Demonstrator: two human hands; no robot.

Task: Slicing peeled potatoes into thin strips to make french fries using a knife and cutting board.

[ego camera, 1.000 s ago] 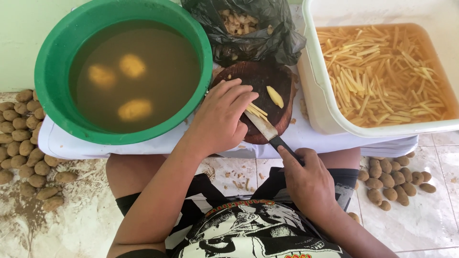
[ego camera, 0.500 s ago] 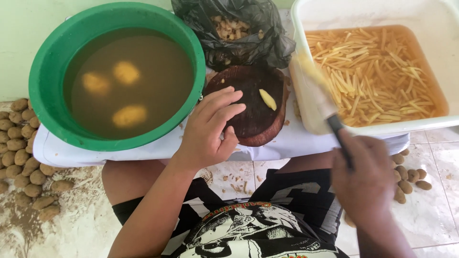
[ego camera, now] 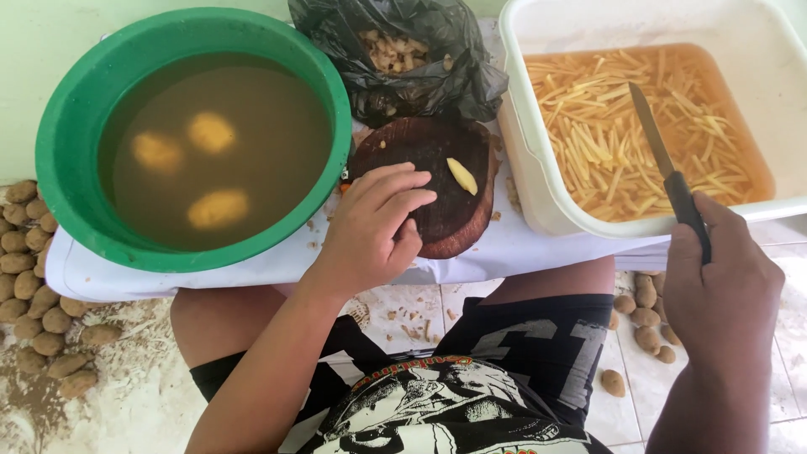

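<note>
While the right hand point(ego camera: 723, 282) grips a knife point(ego camera: 668, 172) with its blade over the white tub point(ego camera: 530, 181) of potato sticks, the left hand point(ego camera: 374, 223) rests open-fingered on the round wooden board point(ego camera: 445, 210), near a potato slice point(ego camera: 461, 176).

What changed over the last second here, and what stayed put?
The right hand, gripping the knife throughout, swung it off the round wooden board and out over the white tub of potato sticks. The cut sticks that lay under the blade are gone from the board. The left hand stayed resting on the board; the lone potato slice and green basin did not move.
</note>
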